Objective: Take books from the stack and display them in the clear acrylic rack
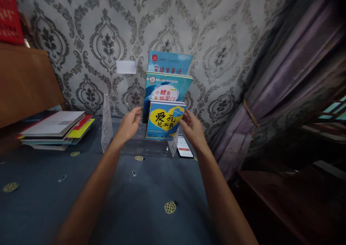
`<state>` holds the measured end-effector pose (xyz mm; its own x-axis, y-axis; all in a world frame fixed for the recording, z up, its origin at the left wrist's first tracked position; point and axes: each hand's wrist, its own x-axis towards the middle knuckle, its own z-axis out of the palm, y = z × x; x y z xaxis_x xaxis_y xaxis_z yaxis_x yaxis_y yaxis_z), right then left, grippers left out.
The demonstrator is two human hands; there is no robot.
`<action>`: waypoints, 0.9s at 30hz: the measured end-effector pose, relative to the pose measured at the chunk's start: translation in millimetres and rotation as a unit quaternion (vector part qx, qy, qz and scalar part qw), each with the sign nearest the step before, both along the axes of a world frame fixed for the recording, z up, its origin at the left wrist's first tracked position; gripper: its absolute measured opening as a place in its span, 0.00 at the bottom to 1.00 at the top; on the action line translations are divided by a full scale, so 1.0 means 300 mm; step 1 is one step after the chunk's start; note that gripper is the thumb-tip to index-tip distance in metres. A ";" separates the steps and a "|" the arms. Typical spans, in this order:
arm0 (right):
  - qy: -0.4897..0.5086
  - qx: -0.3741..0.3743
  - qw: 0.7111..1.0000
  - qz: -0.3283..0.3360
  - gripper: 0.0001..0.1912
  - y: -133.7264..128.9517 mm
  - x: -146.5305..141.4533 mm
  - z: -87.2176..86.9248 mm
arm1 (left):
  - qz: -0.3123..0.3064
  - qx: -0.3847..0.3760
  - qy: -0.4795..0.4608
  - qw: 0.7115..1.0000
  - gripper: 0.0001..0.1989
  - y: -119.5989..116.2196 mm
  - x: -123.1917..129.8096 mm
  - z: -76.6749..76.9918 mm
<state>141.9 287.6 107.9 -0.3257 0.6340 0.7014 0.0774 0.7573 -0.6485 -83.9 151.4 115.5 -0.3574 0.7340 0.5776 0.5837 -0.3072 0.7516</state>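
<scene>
A clear stepped rack stands against the wall. On its right side three books rise in tiers: a blue book with a yellow heart in front, a teal book behind it, and a light blue book at the back. My right hand is at the right edge of the front book, its fingers curved and apart; whether they touch the cover is hard to tell. To the left of the books, my left hand is over the rack with fingers apart, holding nothing.
A stack of books and papers lies on the left of the dark blue cloth. A phone lies right of the rack. A wooden cabinet bounds the left, a purple curtain the right. A white label is on the wall.
</scene>
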 end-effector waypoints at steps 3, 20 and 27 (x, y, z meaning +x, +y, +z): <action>0.051 0.019 0.996 -0.068 0.24 -0.062 -0.003 0.027 | 0.018 0.057 -0.052 0.997 0.19 -0.067 -0.033 0.064; -0.277 0.152 0.938 0.142 0.14 -0.545 -0.198 -0.401 | -0.017 0.153 -0.128 0.980 0.09 -0.247 -0.049 0.178; -0.291 0.130 0.934 0.162 0.11 -0.548 -0.194 -0.415 | 0.016 0.004 0.009 1.000 0.12 -0.224 -0.047 0.013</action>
